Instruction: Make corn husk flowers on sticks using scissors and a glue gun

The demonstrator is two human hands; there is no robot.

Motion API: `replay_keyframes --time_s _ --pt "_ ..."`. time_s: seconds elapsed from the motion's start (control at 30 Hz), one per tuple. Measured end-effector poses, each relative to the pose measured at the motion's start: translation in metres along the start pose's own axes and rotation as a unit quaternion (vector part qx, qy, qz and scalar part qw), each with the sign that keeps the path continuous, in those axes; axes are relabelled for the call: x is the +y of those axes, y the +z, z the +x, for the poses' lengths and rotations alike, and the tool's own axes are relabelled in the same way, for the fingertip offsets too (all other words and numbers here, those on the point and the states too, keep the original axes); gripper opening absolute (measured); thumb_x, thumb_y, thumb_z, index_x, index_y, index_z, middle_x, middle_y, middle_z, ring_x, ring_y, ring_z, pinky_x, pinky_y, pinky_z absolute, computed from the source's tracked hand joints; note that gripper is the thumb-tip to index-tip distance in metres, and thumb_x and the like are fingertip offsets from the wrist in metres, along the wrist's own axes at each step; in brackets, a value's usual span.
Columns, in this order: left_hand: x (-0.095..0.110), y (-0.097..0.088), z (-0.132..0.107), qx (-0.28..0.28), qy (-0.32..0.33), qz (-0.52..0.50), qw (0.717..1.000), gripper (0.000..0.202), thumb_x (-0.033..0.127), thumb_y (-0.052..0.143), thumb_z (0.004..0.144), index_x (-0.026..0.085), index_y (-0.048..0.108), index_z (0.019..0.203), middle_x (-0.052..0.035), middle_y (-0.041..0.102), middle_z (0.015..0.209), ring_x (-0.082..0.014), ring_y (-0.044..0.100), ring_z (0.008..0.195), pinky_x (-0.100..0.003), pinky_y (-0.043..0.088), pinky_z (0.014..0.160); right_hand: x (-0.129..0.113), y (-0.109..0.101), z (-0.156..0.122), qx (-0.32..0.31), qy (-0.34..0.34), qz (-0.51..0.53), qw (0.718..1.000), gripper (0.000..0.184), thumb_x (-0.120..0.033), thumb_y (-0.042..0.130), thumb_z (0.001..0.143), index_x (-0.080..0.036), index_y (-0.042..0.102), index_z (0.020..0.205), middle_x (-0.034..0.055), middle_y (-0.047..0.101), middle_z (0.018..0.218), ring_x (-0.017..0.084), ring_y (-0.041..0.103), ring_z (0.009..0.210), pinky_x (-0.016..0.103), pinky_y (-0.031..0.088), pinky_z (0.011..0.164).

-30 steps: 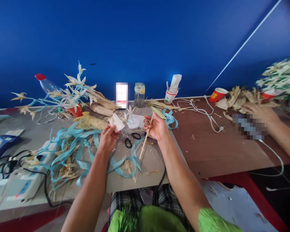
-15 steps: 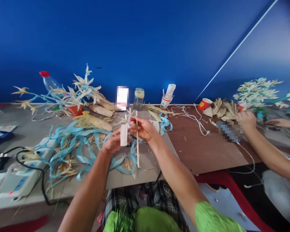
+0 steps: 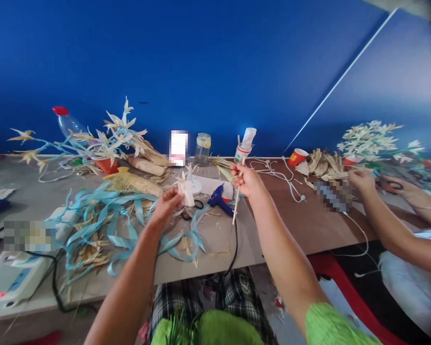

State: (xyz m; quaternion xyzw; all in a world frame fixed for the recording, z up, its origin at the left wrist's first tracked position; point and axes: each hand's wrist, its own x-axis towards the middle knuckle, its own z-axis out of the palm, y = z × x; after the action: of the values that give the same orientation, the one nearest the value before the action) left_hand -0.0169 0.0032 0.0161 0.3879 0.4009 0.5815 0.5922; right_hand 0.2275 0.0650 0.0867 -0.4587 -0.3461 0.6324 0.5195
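My left hand (image 3: 168, 203) is closed on a small pale folded strip of husk (image 3: 187, 192), held above the grey table (image 3: 215, 247). My right hand (image 3: 247, 181) is closed on a thin wooden stick (image 3: 236, 207) that slants down toward the table, and also pinches a greenish leaf strip near the white paper cup (image 3: 242, 153). A blue glue gun (image 3: 220, 199) lies on the table between my hands, its black cord running off the front edge. Black scissors (image 3: 191, 209) lie just under my left hand.
Blue ribbon strips (image 3: 111, 225) and dried husk scraps cover the table's left. A craft flower branch (image 3: 104, 139), a red-capped bottle (image 3: 66, 122) and a glass jar (image 3: 202, 147) stand at the back. Another person's hands (image 3: 362, 181) work at the brown table (image 3: 309, 220) on the right beside a red cup (image 3: 296, 156).
My right hand has swung the stick away to the right, toward the white cup, uncovering the glue gun. My left hand stays in place with the husk piece. The view has shifted.
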Motion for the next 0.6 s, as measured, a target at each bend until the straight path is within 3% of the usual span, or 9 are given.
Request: replay_keyframes --time_s 0.13,0.2,0.33,0.47,0.6 --pt "-0.001 0.012 -0.002 0.005 0.071 0.093 0.993 0.025 0.024 0.076 0.058 0.014 0.053 0.057 -0.0003 0.060 0.075 -0.0042 0.044 0.052 -0.016 0.032 0.046 0.037 0.025 -0.019 -0.094 0.022 -0.154 0.983 0.037 -0.052 0.063 0.070 -0.017 0.056 0.077 -0.0029 0.050 0.062 0.003 0.024 0.039 0.020 0.017 0.039" --pt "-0.001 0.011 -0.003 0.012 0.065 0.101 0.993 0.025 0.027 0.075 0.059 0.015 0.054 0.060 0.0021 0.057 0.066 -0.0043 0.042 0.049 -0.017 0.030 0.045 0.056 0.040 -0.024 -0.131 -0.011 -0.240 0.962 0.038 -0.051 0.068 0.065 -0.018 0.058 0.082 -0.0030 0.053 0.066 0.005 0.032 0.045 0.020 0.023 0.043" --pt "-0.005 0.003 0.000 0.005 0.006 0.072 0.997 0.026 0.031 0.074 0.062 0.016 0.053 0.064 0.0064 0.044 0.048 -0.0043 0.036 0.041 -0.017 0.025 0.042 0.072 0.052 -0.019 -0.103 -0.096 -0.385 0.912 0.024 -0.039 0.065 0.066 -0.017 0.057 0.069 -0.0040 0.049 0.060 0.009 0.042 0.057 0.022 0.030 0.053" --pt "-0.008 -0.002 0.004 -0.031 -0.013 0.023 0.999 0.025 0.028 0.074 0.063 0.015 0.053 0.064 0.0057 0.045 0.050 -0.0034 0.036 0.042 -0.017 0.025 0.042 0.065 0.049 -0.008 -0.083 -0.081 -0.447 0.887 0.018 -0.035 0.059 0.068 -0.017 0.056 0.065 -0.0044 0.047 0.055 0.010 0.042 0.054 0.024 0.030 0.054" --pt "-0.004 -0.006 0.006 0.025 0.003 -0.056 0.998 0.024 0.024 0.075 0.061 0.015 0.053 0.065 0.0064 0.046 0.051 -0.0028 0.037 0.041 -0.018 0.032 0.044 0.060 0.044 -0.002 -0.033 -0.095 -0.492 0.865 0.014 -0.032 0.055 0.073 -0.018 0.058 0.072 0.0001 0.058 0.067 0.014 0.051 0.065 0.026 0.035 0.063"
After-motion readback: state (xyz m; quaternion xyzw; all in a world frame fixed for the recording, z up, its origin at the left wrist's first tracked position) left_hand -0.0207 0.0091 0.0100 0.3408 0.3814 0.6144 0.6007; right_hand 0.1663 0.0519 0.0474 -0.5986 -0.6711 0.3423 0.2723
